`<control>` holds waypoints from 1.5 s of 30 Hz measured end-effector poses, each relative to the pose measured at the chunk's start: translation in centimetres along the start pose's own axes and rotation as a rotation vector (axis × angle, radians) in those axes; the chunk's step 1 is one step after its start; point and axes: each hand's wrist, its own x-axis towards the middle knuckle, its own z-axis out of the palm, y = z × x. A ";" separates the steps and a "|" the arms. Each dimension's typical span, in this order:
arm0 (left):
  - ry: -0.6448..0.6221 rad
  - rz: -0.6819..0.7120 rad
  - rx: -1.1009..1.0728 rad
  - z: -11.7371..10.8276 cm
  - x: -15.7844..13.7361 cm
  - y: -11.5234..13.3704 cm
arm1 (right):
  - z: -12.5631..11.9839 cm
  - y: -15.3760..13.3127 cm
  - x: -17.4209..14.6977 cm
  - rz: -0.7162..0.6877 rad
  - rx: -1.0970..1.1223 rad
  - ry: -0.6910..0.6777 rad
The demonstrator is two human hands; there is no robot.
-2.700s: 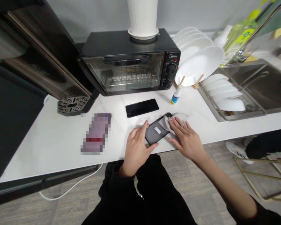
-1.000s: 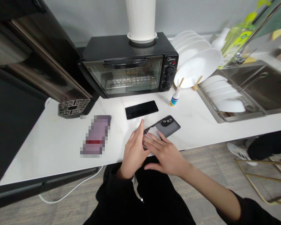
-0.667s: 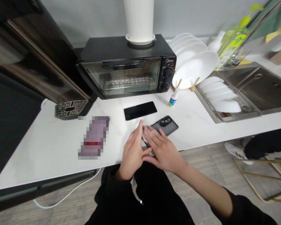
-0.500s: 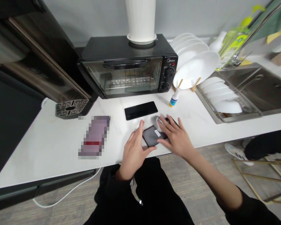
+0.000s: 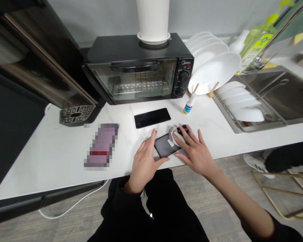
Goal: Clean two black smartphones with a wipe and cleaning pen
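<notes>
A dark grey phone [image 5: 162,147] lies face down on the white counter, a small pale label on its back and its camera block at the far right end. Thumb and fingers of my left hand [image 5: 144,158] brace its left end, the thumb along the near edge. Under the fingertips of my right hand [image 5: 197,153] a crumpled whitish wipe [image 5: 172,133] is pressed on the phone's back, near the cameras. Beyond the hands lies a black phone [image 5: 153,118], screen up. A small spray bottle [image 5: 188,108] with a blue and yellow label stands behind my right hand.
A black toaster oven [image 5: 138,50] bears a white pot [image 5: 154,20]. White plates [image 5: 214,74] stand in a rack beside the sink [image 5: 293,90]. At left are a drinks machine [image 5: 77,114] and a pixelated purple item [image 5: 103,144]. Another person's shoe [image 5: 257,164] shows below.
My right hand has slid slightly right and toward me, and more of the wipe and the camera block shows. My left hand stays at the phone's left end. The view has shifted slightly.
</notes>
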 end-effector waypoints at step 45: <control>-0.022 0.016 0.039 -0.3 0.2 -0.1 | 0.9 -1.1 0.9 -0.089 0.152 0.007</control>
